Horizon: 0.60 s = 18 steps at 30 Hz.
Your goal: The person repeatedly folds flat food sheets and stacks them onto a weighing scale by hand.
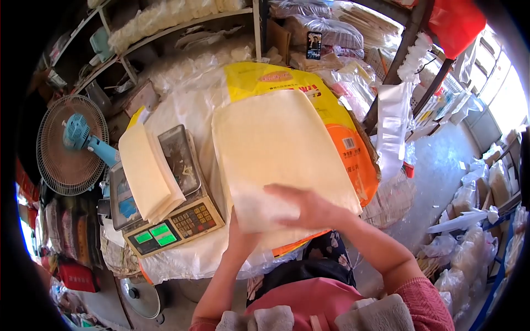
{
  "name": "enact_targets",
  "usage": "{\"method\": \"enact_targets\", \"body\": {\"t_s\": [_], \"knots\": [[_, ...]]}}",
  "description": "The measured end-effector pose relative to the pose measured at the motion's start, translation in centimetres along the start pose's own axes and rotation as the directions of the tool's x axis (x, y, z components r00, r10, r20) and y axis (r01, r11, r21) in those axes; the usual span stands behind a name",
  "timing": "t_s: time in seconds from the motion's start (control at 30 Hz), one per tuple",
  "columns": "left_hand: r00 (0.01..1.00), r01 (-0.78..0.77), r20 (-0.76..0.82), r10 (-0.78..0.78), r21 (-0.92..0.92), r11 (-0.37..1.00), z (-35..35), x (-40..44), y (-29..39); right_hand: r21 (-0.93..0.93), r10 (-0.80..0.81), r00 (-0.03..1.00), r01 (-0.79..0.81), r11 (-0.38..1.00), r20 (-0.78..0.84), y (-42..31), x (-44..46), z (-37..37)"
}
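Observation:
A broad stack of thin cream sheets (276,138) lies on the plastic-covered table in front of me. My left hand (240,230) is at its near-left corner, gripping the edge of a sheet; some of its fingers are hidden. Across the near part of the stack, my right hand (306,208) lies with fingers stretched out and slightly blurred. A paler patch of sheet (256,207) shows between the two hands. Left of the stack, a folded bundle of cream sheets (144,171) rests on a digital scale (199,219) with lit green displays.
A yellow and orange printed sack (345,143) lies beneath the stack. On the left stands a fan (72,143). A phone (313,45) leans against bagged goods at the back. Bags (464,259) line the right side, and a pot lid (141,298) is low at left.

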<state>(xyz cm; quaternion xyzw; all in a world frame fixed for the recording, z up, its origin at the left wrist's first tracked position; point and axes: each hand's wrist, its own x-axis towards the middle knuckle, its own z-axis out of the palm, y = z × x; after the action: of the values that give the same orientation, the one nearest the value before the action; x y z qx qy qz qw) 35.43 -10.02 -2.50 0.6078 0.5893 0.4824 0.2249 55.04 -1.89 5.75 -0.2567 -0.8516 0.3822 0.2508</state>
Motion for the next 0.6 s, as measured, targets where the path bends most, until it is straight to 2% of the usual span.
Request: {"method": "enact_targets", "body": {"t_s": [0.03,0.07,0.13,0.17,0.23,0.27,0.3,0.33,0.4,0.6], "knots": [[0.991,0.107,0.094,-0.099,-0.078,0.991,0.4,1.6,1.9,-0.207,-0.006,0.989,0.037,0.978,0.15,0.3,-0.7,0.8],[0.994,0.005,0.107,-0.016,0.107,0.994,1.1,1.8,1.2,-0.412,0.064,0.987,0.001,0.911,0.145,0.1,-1.6,1.6],[0.975,-0.205,0.174,0.14,0.451,0.868,2.9,2.3,-1.0,-0.631,0.064,0.998,-0.031,0.775,0.03,2.5,-2.6,3.6],[0.969,-0.172,0.236,0.066,0.462,0.87,3.0,2.0,-1.2,-0.629,0.036,0.999,-0.015,0.777,0.022,3.7,-2.8,3.8],[0.976,-0.155,0.216,0.032,0.581,0.799,3.5,2.1,-0.8,-0.626,-0.021,1.0,0.022,0.78,0.01,4.9,-2.9,3.6],[0.979,-0.143,0.205,0.013,0.638,0.757,3.5,2.0,-0.4,-0.553,-0.026,0.999,0.011,0.833,-0.019,5.0,-2.9,3.4],[0.962,-0.125,0.266,-0.064,0.637,0.76,3.1,2.1,-0.1,-0.475,-0.03,0.998,0.002,0.88,-0.05,5.0,-2.6,3.0],[0.972,-0.118,0.231,-0.042,0.636,0.762,3.2,2.0,-0.2,-0.394,-0.032,0.996,-0.002,0.919,-0.081,5.0,-2.3,2.7],[0.987,-0.104,0.159,0.002,0.633,0.767,3.6,1.9,-0.4,-0.384,0.031,0.996,-0.062,0.921,-0.088,5.0,-2.1,2.4],[0.98,-0.092,0.193,-0.047,0.65,0.754,3.5,2.0,-0.2,-0.356,0.052,0.993,-0.085,0.931,-0.101,5.2,-2.0,2.3]]}}
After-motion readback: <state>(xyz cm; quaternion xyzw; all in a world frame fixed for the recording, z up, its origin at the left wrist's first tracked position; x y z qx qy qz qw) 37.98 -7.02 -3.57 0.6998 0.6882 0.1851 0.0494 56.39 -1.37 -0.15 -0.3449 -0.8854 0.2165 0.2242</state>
